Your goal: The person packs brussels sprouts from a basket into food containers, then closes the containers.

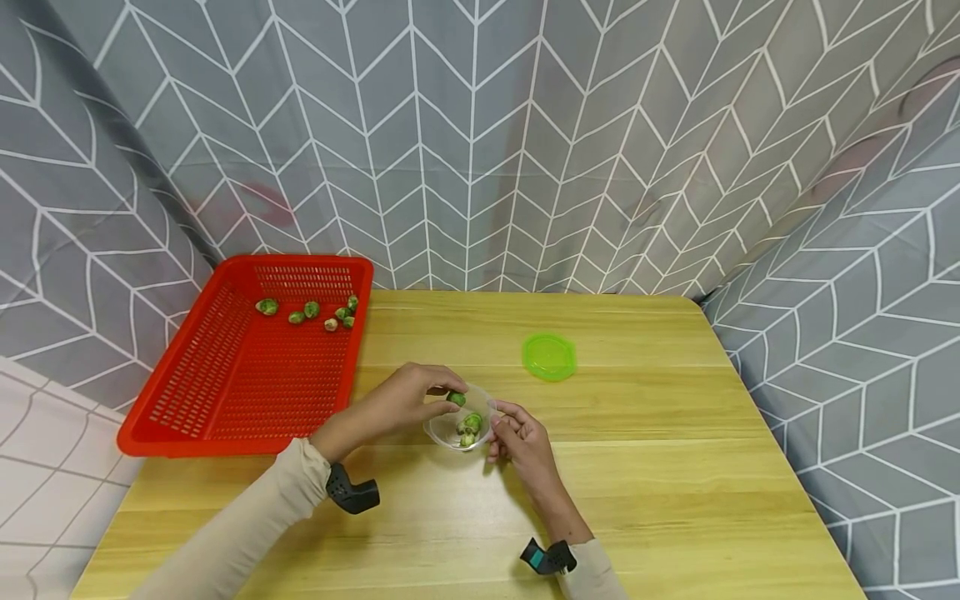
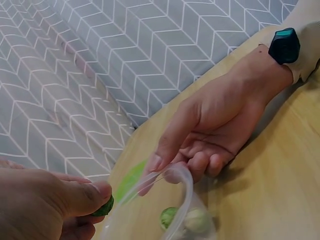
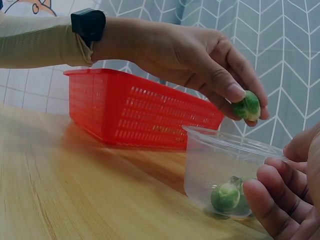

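Note:
Between thumb and fingers, my left hand pinches a green Brussels sprout just above the rim of a clear plastic tub. My right hand grips the tub's rim from the right, its thumb on the edge in the right wrist view. Inside the tub lie a few more Brussels sprouts. The tub is slightly tilted in the head view. A green round lid lies on the table beyond my right hand.
A red slotted basket stands on the left of the wooden table, with several Brussels sprouts toward its far end. A patterned grey curtain hangs behind the table and along its right side.

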`<state>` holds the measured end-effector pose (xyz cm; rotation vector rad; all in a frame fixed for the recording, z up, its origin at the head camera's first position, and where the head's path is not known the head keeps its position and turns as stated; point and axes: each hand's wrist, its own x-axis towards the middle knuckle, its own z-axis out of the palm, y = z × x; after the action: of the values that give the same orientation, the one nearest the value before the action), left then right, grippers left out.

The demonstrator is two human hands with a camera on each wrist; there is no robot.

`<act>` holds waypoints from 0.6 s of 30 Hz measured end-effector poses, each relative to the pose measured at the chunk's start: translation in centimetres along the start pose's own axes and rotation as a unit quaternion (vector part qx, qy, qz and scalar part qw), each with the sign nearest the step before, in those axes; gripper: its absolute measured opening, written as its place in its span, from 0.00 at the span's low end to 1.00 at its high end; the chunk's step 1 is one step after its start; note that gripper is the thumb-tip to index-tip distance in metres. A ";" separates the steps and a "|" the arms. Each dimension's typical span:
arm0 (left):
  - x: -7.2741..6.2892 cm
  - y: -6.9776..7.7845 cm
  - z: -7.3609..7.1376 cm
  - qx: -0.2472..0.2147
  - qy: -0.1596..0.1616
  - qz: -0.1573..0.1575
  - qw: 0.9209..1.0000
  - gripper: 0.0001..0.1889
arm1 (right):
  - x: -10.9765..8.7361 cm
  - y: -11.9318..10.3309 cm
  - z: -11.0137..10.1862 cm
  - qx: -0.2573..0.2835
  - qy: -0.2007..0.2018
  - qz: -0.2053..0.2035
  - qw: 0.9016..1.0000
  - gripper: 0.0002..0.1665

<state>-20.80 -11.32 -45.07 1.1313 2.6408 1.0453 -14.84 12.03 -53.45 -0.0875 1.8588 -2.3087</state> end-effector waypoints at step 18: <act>0.6 0.4 3.1 0.000 -0.030 0.003 1.000 0.12 | 0.1 -0.1 0.0 -0.003 0.005 0.011 1.000 0.21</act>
<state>-19.98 -8.92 -47.07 1.1531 2.5931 0.9968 -14.91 12.01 -53.38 -0.0574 1.8622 -2.2933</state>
